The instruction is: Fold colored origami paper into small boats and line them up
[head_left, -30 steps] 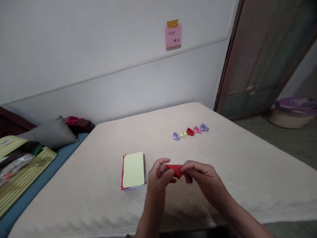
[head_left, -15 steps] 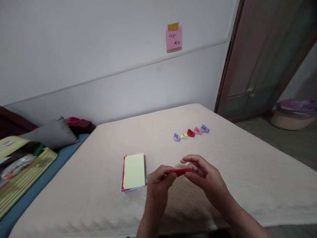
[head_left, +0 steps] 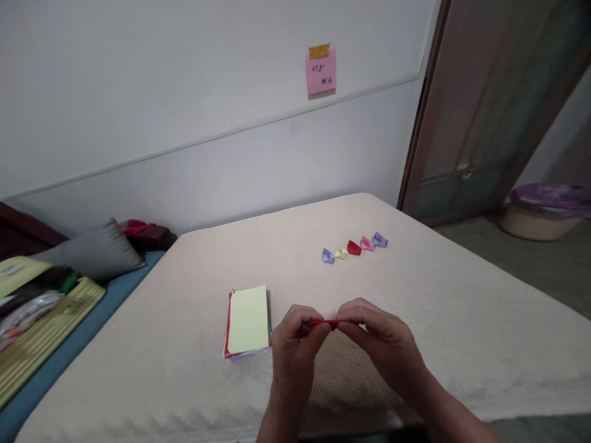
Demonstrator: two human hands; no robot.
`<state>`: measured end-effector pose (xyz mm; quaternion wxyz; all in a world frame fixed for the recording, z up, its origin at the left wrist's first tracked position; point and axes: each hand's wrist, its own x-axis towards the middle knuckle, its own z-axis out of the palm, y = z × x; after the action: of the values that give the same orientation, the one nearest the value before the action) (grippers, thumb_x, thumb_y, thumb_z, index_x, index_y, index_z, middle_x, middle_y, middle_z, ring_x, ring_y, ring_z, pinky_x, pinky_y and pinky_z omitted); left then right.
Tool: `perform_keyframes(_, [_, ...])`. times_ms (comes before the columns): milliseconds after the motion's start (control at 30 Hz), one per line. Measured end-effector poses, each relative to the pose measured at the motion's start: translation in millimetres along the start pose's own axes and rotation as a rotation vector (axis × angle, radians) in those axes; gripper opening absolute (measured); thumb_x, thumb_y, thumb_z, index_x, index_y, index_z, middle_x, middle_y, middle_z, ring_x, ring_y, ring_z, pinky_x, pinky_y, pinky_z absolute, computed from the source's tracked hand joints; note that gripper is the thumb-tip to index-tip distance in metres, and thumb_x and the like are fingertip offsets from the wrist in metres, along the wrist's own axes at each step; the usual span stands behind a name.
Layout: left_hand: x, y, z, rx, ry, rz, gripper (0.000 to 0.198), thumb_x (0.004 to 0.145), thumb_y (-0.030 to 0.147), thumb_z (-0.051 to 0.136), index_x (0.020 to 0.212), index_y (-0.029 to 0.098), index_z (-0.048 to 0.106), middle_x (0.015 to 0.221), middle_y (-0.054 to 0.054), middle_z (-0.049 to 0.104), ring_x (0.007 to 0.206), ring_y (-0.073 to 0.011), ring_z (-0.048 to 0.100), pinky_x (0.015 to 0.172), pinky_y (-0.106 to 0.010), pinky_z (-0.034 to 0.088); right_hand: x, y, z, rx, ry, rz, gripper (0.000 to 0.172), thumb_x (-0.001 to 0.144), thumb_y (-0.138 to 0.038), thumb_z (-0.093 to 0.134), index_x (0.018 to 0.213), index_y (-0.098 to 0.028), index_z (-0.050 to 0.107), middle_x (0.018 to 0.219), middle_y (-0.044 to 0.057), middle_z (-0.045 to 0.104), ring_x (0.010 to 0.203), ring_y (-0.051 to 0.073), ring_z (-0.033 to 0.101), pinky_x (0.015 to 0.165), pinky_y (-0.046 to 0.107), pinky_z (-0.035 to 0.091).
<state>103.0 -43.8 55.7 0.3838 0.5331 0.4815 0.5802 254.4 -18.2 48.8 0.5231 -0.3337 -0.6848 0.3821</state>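
Head view: low in the centre of the frame, above the bed (head_left: 462, 320), the left hand (head_left: 295, 341) and right hand (head_left: 378, 341) pinch a red paper (head_left: 329, 322) between closed fingers. It is flattened and seen edge-on. Right of centre, folded pieces (head_left: 353, 248) lie in a row of five. A stack of sheets (head_left: 248, 320) lies flat left of the hands. Five look done and a sixth midway, with many sheets left.

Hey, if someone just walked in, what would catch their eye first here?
Front and centre, the left hand and right hand pinch a folded red paper between them above the cream surface. Beyond lies a row of five small folded papers, and left of the hands a paper stack topped with yellow. A pink note is taped to the wall.
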Motion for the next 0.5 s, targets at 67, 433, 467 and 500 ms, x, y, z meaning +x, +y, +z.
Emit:
perform_keyframes(67, [0.1,4.3,-0.9,0.015,-0.002,0.014,0.008,0.074,0.018,0.067,0.066,0.019,0.065,0.066,0.0,0.057,0.064,-0.0129,0.048,0.058,-0.023,0.037,0.1,-1.4,0.2,-0.02,0.0,0.011,0.013,0.084,-0.025,0.059,0.074,-0.023,0.066,0.074,0.003,0.063,0.07,0.018,0.058,0.064,0.029,0.046])
perform_keyframes(433, [2.0,-3.6,-5.1,-0.056,-0.032,-0.106,0.01,0.077,0.023,0.065,0.085,0.02,0.068,0.069,0.0,0.059,0.059,-0.0114,0.048,0.055,-0.023,0.038,-0.2,3.0,1.8,0.06,0.036,0.109,0.014,0.082,-0.023,0.062,0.069,-0.022,0.066,0.071,0.001,0.061,0.068,0.016,0.056,0.062,0.027,0.041])
perform_keyframes(467, [2.3,-4.4,-3.3,-0.075,-0.047,-0.142,0.017,0.073,0.023,0.068,0.09,0.02,0.067,0.07,0.001,0.059,0.059,-0.0111,0.047,0.055,-0.023,0.038,-0.6,4.1,2.0,0.084,0.044,0.121,0.012,0.082,-0.022,0.062,0.07,-0.022,0.066,0.072,0.001,0.061,0.069,0.016,0.056,0.063,0.027,0.041])
perform_keyframes(500, [2.4,-4.7,-1.3,-0.081,-0.068,-0.167,0.021,0.071,0.022,0.07,0.091,0.02,0.067,0.07,0.001,0.059,0.059,-0.0107,0.047,0.054,-0.022,0.038,-0.9,4.9,2.3,0.105,0.051,0.131,0.011,0.081,-0.022,0.063,0.071,-0.022,0.066,0.072,0.001,0.061,0.069,0.016,0.055,0.063,0.027,0.041])
